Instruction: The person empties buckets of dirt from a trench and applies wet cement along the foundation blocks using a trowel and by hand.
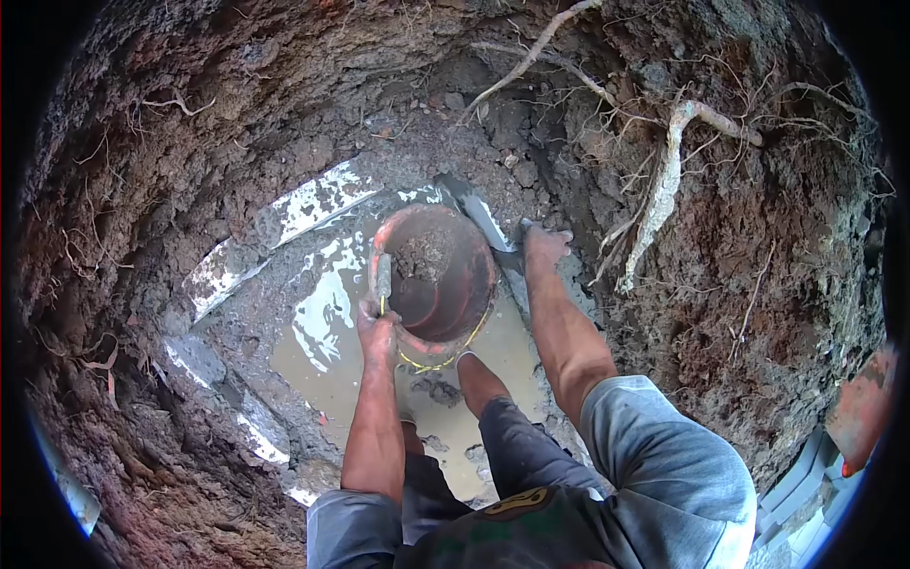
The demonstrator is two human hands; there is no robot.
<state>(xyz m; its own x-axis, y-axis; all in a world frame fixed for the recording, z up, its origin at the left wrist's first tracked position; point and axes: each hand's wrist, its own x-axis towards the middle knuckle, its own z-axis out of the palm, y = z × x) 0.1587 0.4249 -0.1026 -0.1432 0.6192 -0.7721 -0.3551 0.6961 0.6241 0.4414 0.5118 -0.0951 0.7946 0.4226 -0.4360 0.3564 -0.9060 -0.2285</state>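
A round reddish bucket (444,313) stands in muddy water at the middle, with some mud inside and yellow rope around its near side. My left hand (377,327) is closed at the bucket's left rim, beside a mud-coated grey piece (384,277) that I cannot identify. Right of the bucket, my right hand (547,245) rests on the muddy edge near a pale slab (488,224), its fingers apart and partly hidden.
Pale slabs (318,204) curve around the left side of the pit floor. Steep earth walls surround me. Thick roots (664,190) stick out at the upper right. My legs (517,441) stand in the water just below the bucket. A reddish object (861,408) sits at the right edge.
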